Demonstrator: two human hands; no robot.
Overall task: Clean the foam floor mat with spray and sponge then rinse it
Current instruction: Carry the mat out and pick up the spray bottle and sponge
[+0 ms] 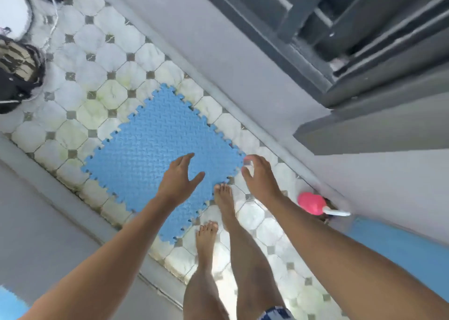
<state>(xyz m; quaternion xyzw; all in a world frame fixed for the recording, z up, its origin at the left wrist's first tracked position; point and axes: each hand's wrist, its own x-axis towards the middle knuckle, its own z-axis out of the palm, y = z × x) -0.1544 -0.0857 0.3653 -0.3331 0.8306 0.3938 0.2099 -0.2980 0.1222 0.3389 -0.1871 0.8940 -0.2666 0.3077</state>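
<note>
A blue foam floor mat [155,154] with jigsaw edges lies flat on the pale tiled floor [80,76], turned like a diamond. My left hand [179,176] hovers over its near half, fingers spread, holding nothing. My right hand [260,176] is at the mat's right corner, fingers curled round a small pink-topped, clear object [248,163] that is too blurred to identify. My bare feet [223,198] stand on the tiles at the mat's near edge, toes touching it.
A pink object with a white handle [313,203] lies against the grey wall [218,52] on the right. More blue foam shows at right [401,246] and lower left [9,302]. A dark basket [19,76] sits far left. A grey ledge [60,210] borders the floor.
</note>
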